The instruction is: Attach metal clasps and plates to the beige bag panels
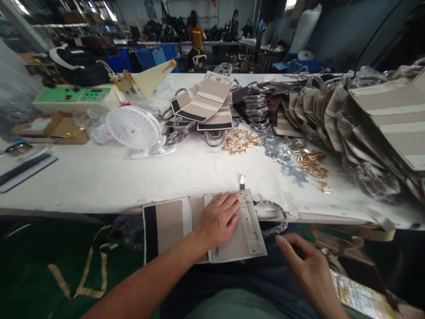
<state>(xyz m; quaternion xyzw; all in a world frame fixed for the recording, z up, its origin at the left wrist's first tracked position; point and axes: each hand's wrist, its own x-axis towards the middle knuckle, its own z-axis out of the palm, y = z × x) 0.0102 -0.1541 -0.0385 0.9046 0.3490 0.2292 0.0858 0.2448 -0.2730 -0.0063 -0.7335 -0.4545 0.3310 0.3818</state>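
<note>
My left hand [219,220] lies flat, fingers stretched out, on a beige bag panel [169,226] that hangs over the table's front edge. The panel has folded sections, pale strips and a black band at its left end. Metal prongs or fittings show along a pale strip [250,226] on its right side. A plastic-wrapped handle loop [280,217] sticks out to the right, and a short tab with a shiny metal tip [242,180] points away from me. Just right of the loop, my right hand [307,261] hovers with loosely curled fingers and its thumb apart, nothing visible in it.
Gold fasteners [241,141], grey metal plates [294,173] and gold fittings [310,161] lie in piles beyond the panel. Stacked bag panels [392,115] fill the right. A white fan [134,128] and green-topped machine [73,95] stand left. People are in the background.
</note>
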